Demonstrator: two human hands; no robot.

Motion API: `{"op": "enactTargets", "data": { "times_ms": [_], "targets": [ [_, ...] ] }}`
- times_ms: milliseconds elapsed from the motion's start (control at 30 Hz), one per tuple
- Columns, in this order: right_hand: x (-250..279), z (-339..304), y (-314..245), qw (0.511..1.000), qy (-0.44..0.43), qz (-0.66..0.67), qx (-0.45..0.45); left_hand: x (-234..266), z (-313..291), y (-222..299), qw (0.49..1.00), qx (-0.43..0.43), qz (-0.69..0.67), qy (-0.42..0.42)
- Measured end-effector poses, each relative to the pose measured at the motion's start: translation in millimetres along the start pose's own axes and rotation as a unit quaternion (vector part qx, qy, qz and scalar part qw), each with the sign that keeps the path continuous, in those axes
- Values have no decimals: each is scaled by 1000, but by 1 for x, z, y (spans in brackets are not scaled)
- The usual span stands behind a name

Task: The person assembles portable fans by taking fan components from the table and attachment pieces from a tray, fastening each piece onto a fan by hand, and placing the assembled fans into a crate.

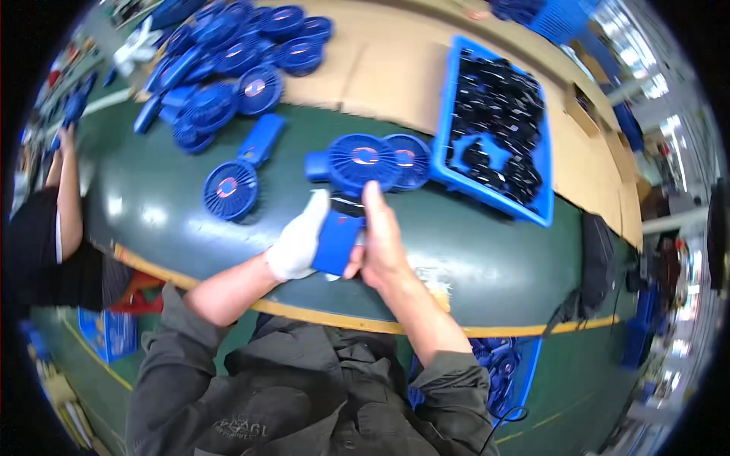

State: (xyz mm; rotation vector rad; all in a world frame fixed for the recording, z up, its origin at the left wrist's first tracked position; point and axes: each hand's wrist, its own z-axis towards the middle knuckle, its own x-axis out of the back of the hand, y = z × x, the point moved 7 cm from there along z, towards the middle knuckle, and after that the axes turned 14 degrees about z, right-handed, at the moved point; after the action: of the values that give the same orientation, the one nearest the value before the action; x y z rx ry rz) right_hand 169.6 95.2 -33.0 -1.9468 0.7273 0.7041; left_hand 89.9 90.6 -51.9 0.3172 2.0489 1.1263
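Handheld fan [356,186], blue with a round grille, is held over the near part of the green-topped workbench [152,201], mid-view, between the person's two hands. From the left, a co-worker's arm [70,205] reaches up to a blue item too blurred to name. Next comes a heap of similar blue fans [228,57], partly on a cardboard sheet [388,80], with a single fan [230,188] lying apart nearer the person. The left hand [293,243], in a white glove, is closed along the left side of the held fan's handle; the right hand [384,247], ungloved, grips it from the right, thumb up by the grille. Head and handle are already joined, and a black band [347,205] crosses the neck; blur hides whether it is fully seated, so this unit seems partway through handling. Just behind lies another fan [411,161], partly covered. To the right, a blue crate [494,201] is well filled with glossy black parts [498,114], so plenty of stock seems left. Whether the heaped fans are finished or waiting, I cannot tell.
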Motion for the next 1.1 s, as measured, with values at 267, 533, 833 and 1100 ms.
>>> {"op": "enactTargets", "data": {
  "times_ms": [267,533,833,1100],
  "targets": [
    [-28,-4,2,994,-75,-50,69,7,-20,10,996,-51,71,-5],
    [-31,-8,-5,958,-108,-172,202,7,-22,22,977,-84,190,50],
    [-21,6,-16,939,-233,-139,212,-12,-20,12,985,-92,79,-126],
    [-33,6,-4,930,-302,-83,194,5,-54,60,702,-324,551,314]
  ]
}}
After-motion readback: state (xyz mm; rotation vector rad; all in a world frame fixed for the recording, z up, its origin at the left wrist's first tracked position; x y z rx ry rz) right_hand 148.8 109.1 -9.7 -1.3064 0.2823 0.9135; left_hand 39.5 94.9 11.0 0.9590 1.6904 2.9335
